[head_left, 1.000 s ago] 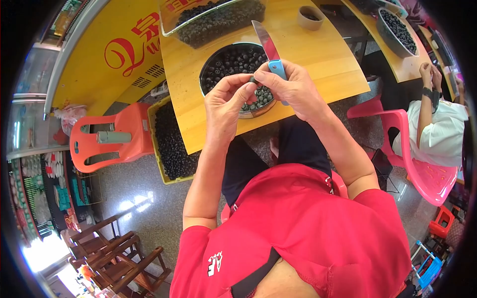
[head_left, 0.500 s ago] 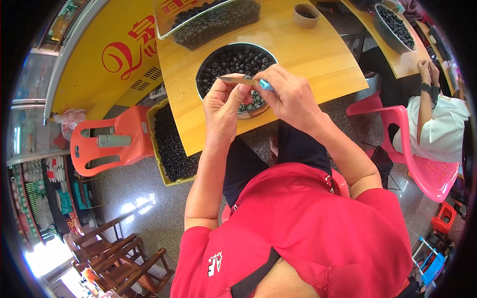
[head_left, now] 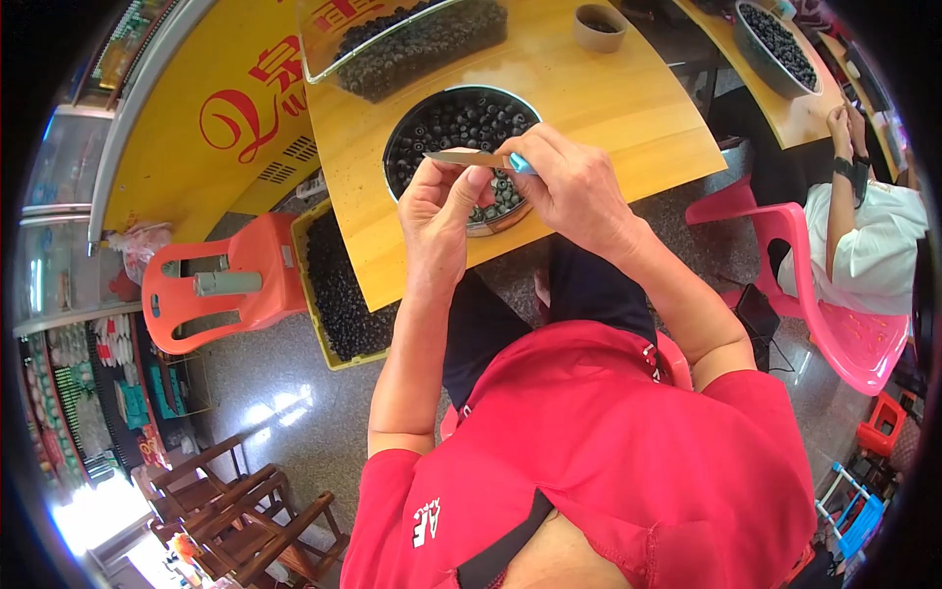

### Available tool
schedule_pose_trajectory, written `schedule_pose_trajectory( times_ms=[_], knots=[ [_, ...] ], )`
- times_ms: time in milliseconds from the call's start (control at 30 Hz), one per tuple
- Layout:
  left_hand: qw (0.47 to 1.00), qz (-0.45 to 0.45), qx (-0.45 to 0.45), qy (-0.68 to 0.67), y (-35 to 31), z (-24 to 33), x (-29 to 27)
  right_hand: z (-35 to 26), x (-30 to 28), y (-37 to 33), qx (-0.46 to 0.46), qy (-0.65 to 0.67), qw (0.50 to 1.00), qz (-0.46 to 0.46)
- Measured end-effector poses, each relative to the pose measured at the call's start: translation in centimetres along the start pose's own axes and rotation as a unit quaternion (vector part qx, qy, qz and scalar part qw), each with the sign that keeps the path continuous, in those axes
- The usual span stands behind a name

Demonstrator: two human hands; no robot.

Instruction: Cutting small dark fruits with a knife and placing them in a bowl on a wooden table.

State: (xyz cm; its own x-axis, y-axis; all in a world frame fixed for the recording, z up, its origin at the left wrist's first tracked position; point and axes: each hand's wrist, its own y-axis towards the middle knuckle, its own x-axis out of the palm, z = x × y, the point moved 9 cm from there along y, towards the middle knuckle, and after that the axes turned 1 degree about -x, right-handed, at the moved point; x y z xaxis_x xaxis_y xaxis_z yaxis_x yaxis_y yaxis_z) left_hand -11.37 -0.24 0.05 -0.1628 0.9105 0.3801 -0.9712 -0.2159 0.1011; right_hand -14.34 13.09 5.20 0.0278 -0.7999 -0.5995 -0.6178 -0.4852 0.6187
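Observation:
My right hand is closed around the light blue handle of a small knife, its blade pointing left over the tips of my left hand's fingers. Thumb and fingers of my left hand are pinched together just under the blade; what they hold is hidden. Both hands are above the near side of a round bowl. Small dark round pieces fill its far part, some with a light hole or ring. Paler, greenish pieces lie at its near side, partly covered by my hands.
A clear bin of dark pieces and a small round cup stand farther back on the wooden table. Left of the table are a yellow crate of dark pieces and an orange chair. At right, a person sits on a pink chair.
The knife blade and my left fingertips have shifted slightly against each other. A small dark piece seen by the blade earlier no longer shows there. Both hands stay over the bowl.

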Motion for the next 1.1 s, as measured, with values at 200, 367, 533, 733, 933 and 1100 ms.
schedule_pose_trajectory(
  times_ms=[200, 367, 533, 733, 933, 1100],
  knots=[
    [1.000, 0.007, 0.015, 0.006, -0.1, 0.4, -0.1, -0.4, 0.2, 0.1, -0.001, 0.011, 1.000, 0.004],
    [0.997, -0.019, 0.068, -0.021, -1.3, 2.6, 0.5, 2.0, 1.7, -0.9, 0.036, -0.025, 0.999, -0.029],
    [0.998, 0.019, 0.056, -0.008, -1.3, 2.0, -1.5, 0.5, 0.2, 0.4, 0.082, 0.077, 0.994, 0.001],
    [0.997, 0.014, 0.076, 0.017, -1.5, 2.2, -1.0, 0.8, 3.3, 0.3, 0.246, 0.381, 0.887, -0.089],
    [0.995, -0.022, 0.092, 0.019, -1.6, 2.6, -1.0, 0.2, 4.1, 0.0, 0.292, 0.515, 0.801, -0.083],
    [0.992, 0.041, 0.112, 0.030, -2.1, 4.4, -4.4, 2.0, 4.4, -0.7, 0.300, 0.435, 0.847, -0.067]
  ],
)
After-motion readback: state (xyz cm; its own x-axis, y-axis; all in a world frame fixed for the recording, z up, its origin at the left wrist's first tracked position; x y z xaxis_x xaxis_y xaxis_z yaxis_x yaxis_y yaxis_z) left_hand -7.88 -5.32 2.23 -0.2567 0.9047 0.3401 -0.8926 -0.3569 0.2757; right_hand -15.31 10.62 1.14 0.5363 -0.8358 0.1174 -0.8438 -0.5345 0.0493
